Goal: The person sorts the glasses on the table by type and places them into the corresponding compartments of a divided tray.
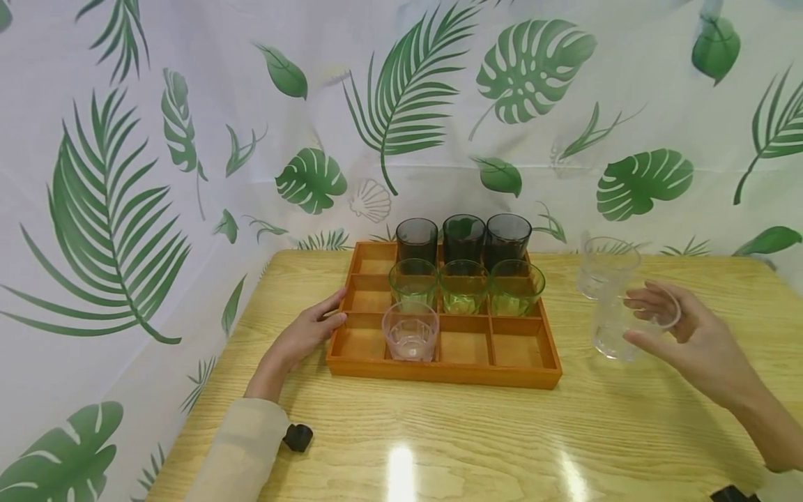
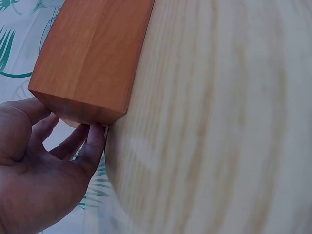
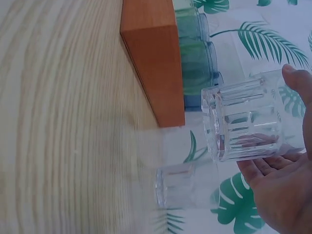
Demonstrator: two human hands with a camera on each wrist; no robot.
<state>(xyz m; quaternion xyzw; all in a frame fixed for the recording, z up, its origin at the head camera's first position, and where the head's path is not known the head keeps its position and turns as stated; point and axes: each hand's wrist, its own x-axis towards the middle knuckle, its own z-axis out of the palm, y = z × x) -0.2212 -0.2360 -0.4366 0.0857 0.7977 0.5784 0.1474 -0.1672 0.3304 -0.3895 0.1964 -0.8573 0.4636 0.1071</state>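
A clear glass (image 1: 613,328) is gripped by my right hand (image 1: 696,341), to the right of the orange wooden tray (image 1: 445,374); in the right wrist view thumb and fingers lie around the upper part of the same glass (image 3: 248,119). Another clear glass (image 1: 592,282) stands on the table just behind it. My left hand (image 1: 304,338) touches the tray's left side with its fingertips. From the left wrist view, that hand (image 2: 53,165) lies with thumb and fingers against the tray's end wall (image 2: 80,108). In the tray's front row, second compartment from the left, stands a clear glass (image 1: 410,335).
Three green glasses (image 1: 464,289) stand in the tray's middle row, with three dark grey glasses (image 1: 463,237) behind them in the back row. The light wooden table (image 1: 477,439) meets a white, leaf-patterned cloth (image 1: 426,188) at its back and left.
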